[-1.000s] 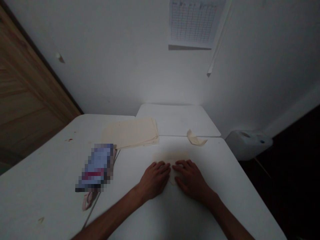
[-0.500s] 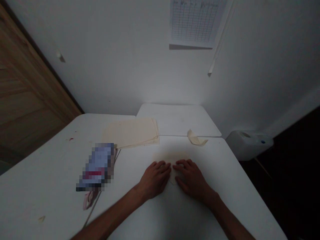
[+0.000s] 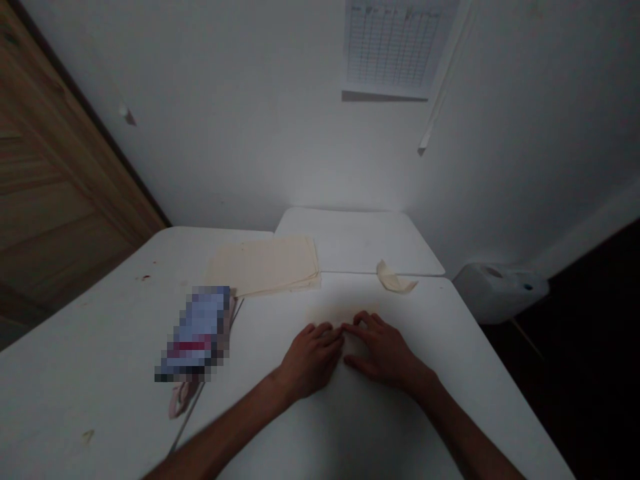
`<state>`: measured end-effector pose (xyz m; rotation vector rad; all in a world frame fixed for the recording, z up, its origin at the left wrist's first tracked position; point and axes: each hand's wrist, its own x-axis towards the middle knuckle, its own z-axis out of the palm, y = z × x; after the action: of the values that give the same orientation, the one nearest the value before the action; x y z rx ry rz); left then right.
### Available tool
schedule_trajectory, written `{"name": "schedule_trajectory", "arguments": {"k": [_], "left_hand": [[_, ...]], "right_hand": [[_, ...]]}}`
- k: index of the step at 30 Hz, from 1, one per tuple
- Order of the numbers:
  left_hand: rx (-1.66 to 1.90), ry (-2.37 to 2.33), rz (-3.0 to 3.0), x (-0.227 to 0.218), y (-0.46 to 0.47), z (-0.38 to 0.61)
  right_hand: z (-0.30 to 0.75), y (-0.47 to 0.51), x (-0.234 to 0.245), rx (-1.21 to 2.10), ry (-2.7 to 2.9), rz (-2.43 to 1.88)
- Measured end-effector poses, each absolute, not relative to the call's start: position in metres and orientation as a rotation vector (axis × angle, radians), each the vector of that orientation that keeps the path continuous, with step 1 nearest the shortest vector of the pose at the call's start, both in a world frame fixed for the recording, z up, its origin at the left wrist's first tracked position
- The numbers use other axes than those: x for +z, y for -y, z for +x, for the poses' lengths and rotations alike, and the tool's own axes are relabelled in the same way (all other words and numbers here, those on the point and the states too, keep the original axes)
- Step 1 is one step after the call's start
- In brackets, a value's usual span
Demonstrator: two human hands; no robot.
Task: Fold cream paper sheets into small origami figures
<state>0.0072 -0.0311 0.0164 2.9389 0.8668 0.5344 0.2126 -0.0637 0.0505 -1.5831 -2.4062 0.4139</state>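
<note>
A thin cream sheet (image 3: 327, 313) lies flat on the white table in front of me, faint in the dim light and mostly covered by my hands. My left hand (image 3: 313, 360) is closed over its near part, fingers bent and pressed together, thumb side hidden. My right hand (image 3: 383, 350) rests just to the right, index finger reaching to the left fingertips and thumb apart below it. Its other fingers are bent on the sheet. Beyond the hands, to the left, is a stack of similar cream sheets (image 3: 265, 265). A curled cream scrap (image 3: 395, 280) lies beyond my right hand.
Left of my arms lies a blurred-out blue packet (image 3: 197, 327) with a pinkish strap (image 3: 180, 399). A small scrap (image 3: 88, 437) is near the left front. The table (image 3: 280, 440) meets a wall bearing a printed chart (image 3: 390, 50). A white plastic container (image 3: 500, 293) stands beyond the right edge.
My right hand has shifted slightly, its index finger now touching the left fingertips and its thumb moved a little left. The left hand stays nearly in place.
</note>
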Motion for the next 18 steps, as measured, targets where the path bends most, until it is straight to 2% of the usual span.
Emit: {"name": "schedule_trajectory", "arguments": {"k": [18], "left_hand": [[0.570,-0.892,2.939,0.0137,0.0328,0.0074]], "right_hand": [[0.2121,0.0618,0.0608,0.448,2.467,-1.585]]}}
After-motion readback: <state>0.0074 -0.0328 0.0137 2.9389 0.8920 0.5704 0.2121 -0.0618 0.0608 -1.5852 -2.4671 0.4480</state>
